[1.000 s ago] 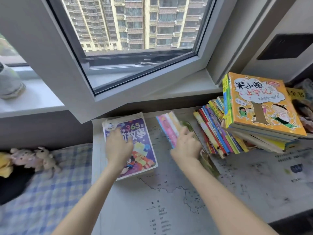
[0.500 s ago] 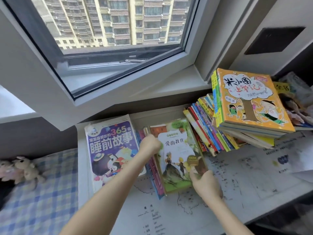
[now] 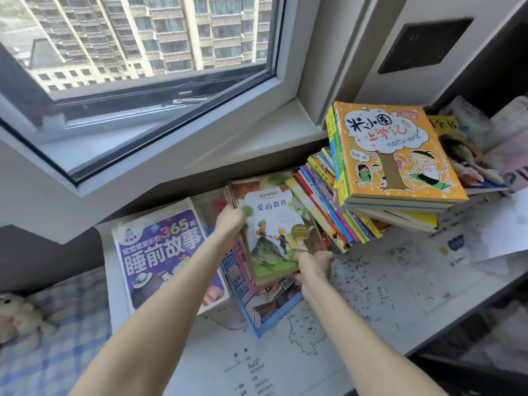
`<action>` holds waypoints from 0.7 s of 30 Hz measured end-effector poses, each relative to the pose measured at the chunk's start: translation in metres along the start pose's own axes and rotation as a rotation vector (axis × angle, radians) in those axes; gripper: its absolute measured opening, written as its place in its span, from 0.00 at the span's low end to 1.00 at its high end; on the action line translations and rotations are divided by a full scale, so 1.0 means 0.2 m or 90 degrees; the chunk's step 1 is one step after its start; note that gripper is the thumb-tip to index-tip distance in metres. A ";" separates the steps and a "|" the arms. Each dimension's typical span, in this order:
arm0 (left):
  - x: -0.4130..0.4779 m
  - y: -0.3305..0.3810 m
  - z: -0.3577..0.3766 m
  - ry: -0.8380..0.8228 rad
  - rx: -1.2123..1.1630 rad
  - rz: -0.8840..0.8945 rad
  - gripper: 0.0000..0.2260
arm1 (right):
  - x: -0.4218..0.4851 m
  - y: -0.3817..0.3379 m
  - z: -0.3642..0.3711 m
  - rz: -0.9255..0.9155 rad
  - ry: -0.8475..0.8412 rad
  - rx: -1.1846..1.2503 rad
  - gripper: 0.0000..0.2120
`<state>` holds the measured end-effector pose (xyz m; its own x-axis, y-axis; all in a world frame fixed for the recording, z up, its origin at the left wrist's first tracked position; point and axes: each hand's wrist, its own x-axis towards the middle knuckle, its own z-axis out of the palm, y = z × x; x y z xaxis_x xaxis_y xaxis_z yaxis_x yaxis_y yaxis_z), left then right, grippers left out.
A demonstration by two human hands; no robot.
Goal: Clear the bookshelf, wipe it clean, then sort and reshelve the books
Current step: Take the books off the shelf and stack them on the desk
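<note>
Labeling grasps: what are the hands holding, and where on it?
Both hold the green-covered book: left hand grips its upper left edge, right hand its lower right corner.

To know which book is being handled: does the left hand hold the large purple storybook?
No, the left hand grips the upper left edge of the green-covered paperback book, beside the purple storybook.
</note>
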<state>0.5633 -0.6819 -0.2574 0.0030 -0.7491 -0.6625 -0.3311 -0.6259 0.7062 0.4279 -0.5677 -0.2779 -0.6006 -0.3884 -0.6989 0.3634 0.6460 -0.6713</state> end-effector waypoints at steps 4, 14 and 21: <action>0.02 0.04 -0.03 -0.014 0.058 0.012 0.27 | 0.05 -0.09 0.02 0.009 -0.080 -0.043 0.25; -0.11 0.01 -0.12 0.029 0.322 0.145 0.15 | -0.15 0.33 -0.19 0.340 -0.166 0.022 0.06; -0.15 -0.09 -0.17 0.037 0.267 0.169 0.15 | -0.18 0.42 -0.06 0.306 -0.138 0.118 0.02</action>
<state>0.6010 -0.6561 -0.2409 -0.0847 -0.8889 -0.4503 -0.6783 -0.2796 0.6795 0.4719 -0.4923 -0.3055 -0.1834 -0.2167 -0.9589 0.6910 0.6653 -0.2825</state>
